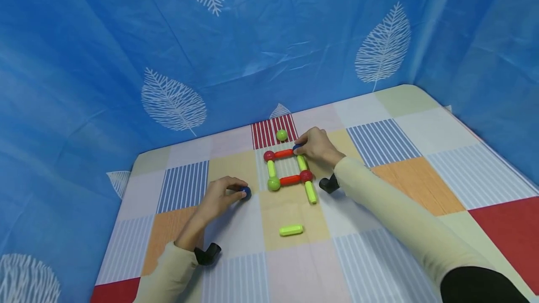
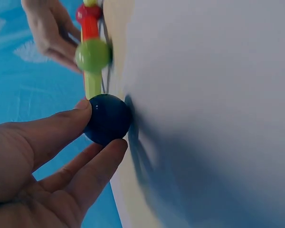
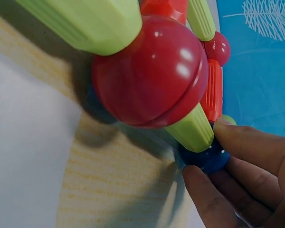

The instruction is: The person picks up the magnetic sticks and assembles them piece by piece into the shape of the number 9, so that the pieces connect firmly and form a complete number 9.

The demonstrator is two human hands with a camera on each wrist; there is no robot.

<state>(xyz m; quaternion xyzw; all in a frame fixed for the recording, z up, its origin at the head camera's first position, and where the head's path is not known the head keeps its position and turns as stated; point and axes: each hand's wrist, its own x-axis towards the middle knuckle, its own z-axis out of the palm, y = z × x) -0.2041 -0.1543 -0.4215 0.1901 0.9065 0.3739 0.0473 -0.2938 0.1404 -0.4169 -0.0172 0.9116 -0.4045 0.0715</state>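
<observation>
My left hand (image 1: pixel 220 200) pinches a dark blue ball (image 2: pixel 108 119) between thumb and fingertips, low over the cloth left of a square of balls and sticks. At the square's far right corner my right hand (image 1: pixel 317 145) grips another blue ball (image 3: pixel 210 159), which meets a red stick (image 1: pixel 284 154) and a yellow-green stick (image 1: pixel 302 162). The other corners are a red ball (image 1: pixel 269 155), a green ball (image 1: pixel 273 183) and a second red ball (image 1: pixel 306 176). From that last ball a further yellow-green stick (image 1: pixel 310 192) juts toward me.
A loose green ball (image 1: pixel 281 134) lies beyond the square, on a red-striped patch. Nearer to me is a loose yellow-green stick (image 1: pixel 291 230). The patchwork cloth (image 1: pixel 294 265) covers the table, and a blue curtain (image 1: pixel 269 50) with white leaves hangs behind it.
</observation>
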